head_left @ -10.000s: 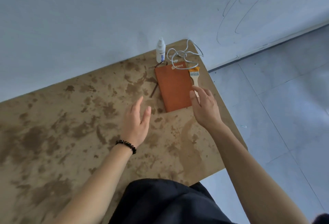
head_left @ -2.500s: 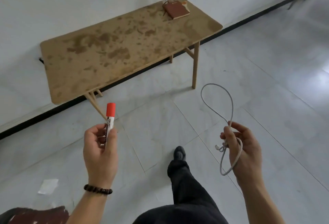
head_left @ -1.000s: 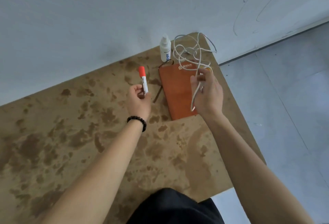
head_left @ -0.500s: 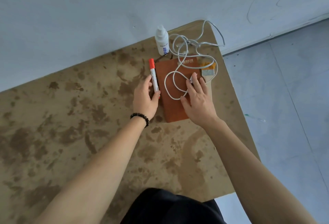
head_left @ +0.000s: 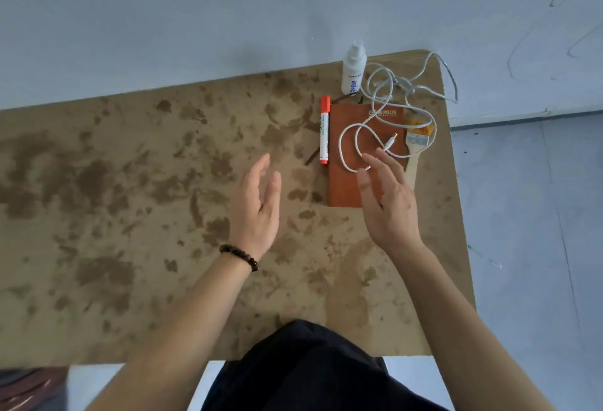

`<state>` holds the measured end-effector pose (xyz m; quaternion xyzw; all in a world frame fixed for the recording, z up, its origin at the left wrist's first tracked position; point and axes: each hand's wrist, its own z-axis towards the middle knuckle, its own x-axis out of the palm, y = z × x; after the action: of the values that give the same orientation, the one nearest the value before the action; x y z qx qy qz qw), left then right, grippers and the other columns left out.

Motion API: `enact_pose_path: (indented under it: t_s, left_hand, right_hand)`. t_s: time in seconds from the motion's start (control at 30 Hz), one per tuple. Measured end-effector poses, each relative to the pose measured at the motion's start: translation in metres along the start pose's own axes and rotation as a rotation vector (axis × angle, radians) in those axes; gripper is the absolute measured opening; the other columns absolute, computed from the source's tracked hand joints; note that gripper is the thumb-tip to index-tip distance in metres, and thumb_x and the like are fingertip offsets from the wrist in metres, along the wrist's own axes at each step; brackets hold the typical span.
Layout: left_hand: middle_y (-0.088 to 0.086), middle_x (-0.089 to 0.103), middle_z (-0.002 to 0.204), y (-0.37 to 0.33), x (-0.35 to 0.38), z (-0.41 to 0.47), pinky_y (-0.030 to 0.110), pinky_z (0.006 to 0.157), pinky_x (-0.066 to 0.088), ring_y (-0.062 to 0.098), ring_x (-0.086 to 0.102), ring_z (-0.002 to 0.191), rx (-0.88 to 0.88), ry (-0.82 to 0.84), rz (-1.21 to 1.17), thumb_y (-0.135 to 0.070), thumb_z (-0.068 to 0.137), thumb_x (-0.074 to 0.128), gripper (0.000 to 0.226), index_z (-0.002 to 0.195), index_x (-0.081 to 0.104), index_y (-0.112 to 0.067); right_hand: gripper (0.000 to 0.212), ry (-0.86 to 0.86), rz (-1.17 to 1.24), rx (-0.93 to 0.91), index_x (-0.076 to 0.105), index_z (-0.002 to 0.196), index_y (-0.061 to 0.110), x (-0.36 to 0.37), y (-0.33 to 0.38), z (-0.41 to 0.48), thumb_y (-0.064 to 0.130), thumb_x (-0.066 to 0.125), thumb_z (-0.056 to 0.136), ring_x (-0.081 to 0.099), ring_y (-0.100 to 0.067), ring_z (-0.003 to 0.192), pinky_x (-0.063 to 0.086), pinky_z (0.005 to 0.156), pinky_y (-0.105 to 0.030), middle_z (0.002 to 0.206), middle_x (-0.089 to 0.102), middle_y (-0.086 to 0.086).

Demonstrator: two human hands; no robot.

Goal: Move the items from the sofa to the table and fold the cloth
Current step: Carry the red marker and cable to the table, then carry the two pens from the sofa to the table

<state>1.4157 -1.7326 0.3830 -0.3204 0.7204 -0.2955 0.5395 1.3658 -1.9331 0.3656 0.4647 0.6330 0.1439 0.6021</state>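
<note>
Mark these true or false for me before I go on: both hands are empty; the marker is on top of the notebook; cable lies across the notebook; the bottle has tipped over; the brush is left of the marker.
1. The left hand and the right hand hold nothing. True.
2. The marker lies on top of the notebook. False: it lies on the table, beside the notebook's left edge.
3. A loop of white cable lies across the notebook. True.
4. The bottle has tipped onto its side. False: it stands upright by the wall, behind the notebook.
5. The brush lies left of the marker. False: it lies at the notebook's right edge.
</note>
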Motion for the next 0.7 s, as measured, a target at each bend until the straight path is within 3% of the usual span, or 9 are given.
enact_pose_path:
  t_s: [0.2,0.33,0.43,0.6,0.7]
  left_hand:
    - [-0.008,0.061,0.122,0.024,-0.098,-0.138,0.018,0.094,0.046,-0.001,0.056,0.112,-0.188,-0.372,-0.096,-0.037,0.100,0.044,0.032,0.127,0.052,-0.021]
    - [-0.018,0.063,0.111,0.033,-0.146,-0.231,0.001,0.077,0.041,-0.011,0.057,0.097,-0.279,-0.610,-0.122,-0.029,0.097,0.049,0.026,0.122,0.055,-0.028]
    - [-0.017,0.062,0.107,0.049,-0.173,-0.303,0.003,0.080,0.042,-0.003,0.057,0.097,-0.263,-0.793,-0.144,-0.021,0.096,0.051,0.022,0.111,0.053,-0.038]
    - [-0.005,0.062,0.112,0.107,-0.198,-0.445,0.005,0.084,0.043,-0.005,0.057,0.100,-0.279,-1.051,-0.163,-0.023,0.095,0.050,0.029,0.123,0.051,-0.018]
    - [-0.007,0.061,0.113,0.149,-0.206,-0.542,0.004,0.082,0.043,-0.006,0.056,0.100,-0.352,-1.180,-0.218,-0.019,0.095,0.051,0.027,0.122,0.049,-0.022]
  right_hand:
    - [0.032,0.220,0.068,-0.162,0.060,0.129,0.022,0.016,0.041,-0.085,0.034,0.051,0.100,0.057,-0.008,0.112,0.052,0.093,-0.039,0.127,0.059,0.009]
    - [0.034,0.313,0.133,-0.268,0.060,0.127,0.020,0.021,0.076,-0.148,0.035,0.055,0.097,0.058,-0.001,0.110,0.054,0.091,-0.033,0.119,0.061,0.015]
    - [0.032,0.344,0.172,-0.360,0.059,0.127,0.023,0.025,0.102,-0.198,0.029,0.058,0.096,0.059,-0.001,0.109,0.053,0.089,-0.026,0.114,0.062,0.018]
    - [0.028,0.406,0.235,-0.473,0.056,0.122,0.032,0.051,0.132,-0.306,0.028,0.059,0.095,0.062,0.000,0.098,0.047,0.076,-0.008,0.106,0.064,0.014]
    - [0.028,0.494,0.206,-0.520,0.054,0.122,0.033,0.082,0.137,-0.385,0.026,0.060,0.095,0.063,0.003,0.090,0.050,0.070,-0.011,0.103,0.064,0.014]
